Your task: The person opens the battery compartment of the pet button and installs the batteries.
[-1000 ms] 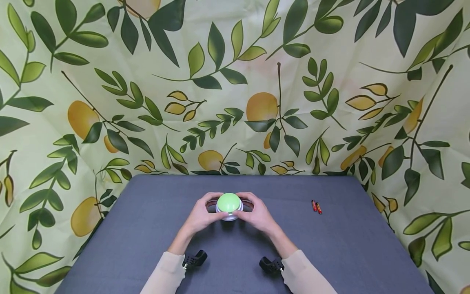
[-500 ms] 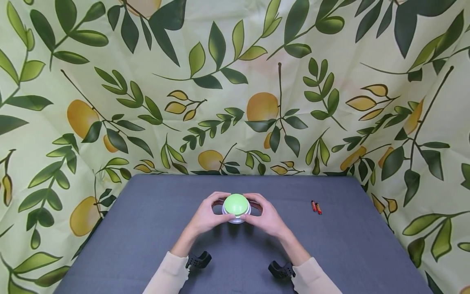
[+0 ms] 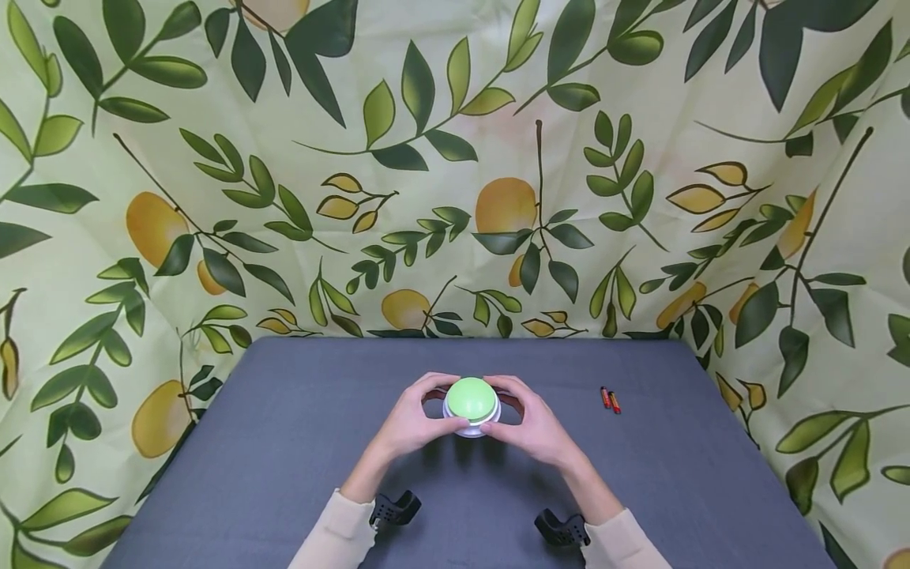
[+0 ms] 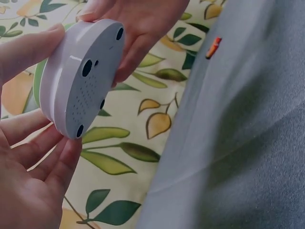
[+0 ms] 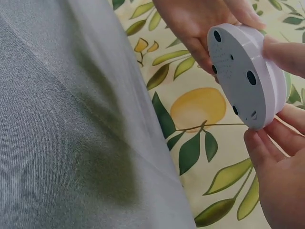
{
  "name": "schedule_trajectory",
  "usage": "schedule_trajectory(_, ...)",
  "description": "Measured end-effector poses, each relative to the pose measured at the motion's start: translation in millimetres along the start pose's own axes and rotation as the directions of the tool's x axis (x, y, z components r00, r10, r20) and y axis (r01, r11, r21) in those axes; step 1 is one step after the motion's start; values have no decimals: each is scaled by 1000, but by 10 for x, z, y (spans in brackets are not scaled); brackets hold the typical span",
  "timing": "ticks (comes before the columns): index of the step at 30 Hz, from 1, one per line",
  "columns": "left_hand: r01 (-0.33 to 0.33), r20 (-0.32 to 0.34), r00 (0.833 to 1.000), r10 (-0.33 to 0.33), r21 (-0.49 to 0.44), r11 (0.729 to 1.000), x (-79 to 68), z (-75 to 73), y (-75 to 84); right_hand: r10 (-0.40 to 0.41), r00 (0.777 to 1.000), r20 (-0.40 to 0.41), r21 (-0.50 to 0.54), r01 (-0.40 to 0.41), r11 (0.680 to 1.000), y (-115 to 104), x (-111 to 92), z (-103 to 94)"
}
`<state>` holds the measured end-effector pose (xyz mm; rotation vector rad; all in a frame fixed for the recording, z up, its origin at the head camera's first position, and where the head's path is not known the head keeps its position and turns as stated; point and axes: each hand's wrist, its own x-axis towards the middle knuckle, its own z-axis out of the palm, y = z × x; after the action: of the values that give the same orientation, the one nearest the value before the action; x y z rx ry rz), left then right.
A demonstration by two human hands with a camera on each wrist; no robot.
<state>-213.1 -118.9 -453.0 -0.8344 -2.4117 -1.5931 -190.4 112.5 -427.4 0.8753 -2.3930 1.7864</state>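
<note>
A round push button (image 3: 472, 400) with a light green dome and a white base is held above the table in the head view. My left hand (image 3: 415, 417) grips its left side, thumb on the near rim and fingers round the edge. On the other side my right hand (image 3: 531, 420) grips it the same way. Both wrist views show the underside of the button (image 4: 90, 81), with dark round feet and a patch of small holes. A small arrow-like mark shows on the base (image 5: 243, 90) in the right wrist view.
Two small red batteries (image 3: 610, 400) lie side by side on the grey cloth-covered table (image 3: 306, 442), right of the hands. A leaf-and-fruit patterned cloth (image 3: 426, 174) hangs behind the table and at both sides. Black wrist cameras (image 3: 562, 528) sit below the hands.
Both hands have carried the push button to the right and slightly nearer the person, keeping their grip. The batteries have stayed in place on the table.
</note>
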Motion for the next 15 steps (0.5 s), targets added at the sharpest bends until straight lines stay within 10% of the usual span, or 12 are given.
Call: schedule_trajectory(15,-14,36,999,14,-4,1000,1,111,80,21,999,29,-16,-20,1000,-34,-97,-114)
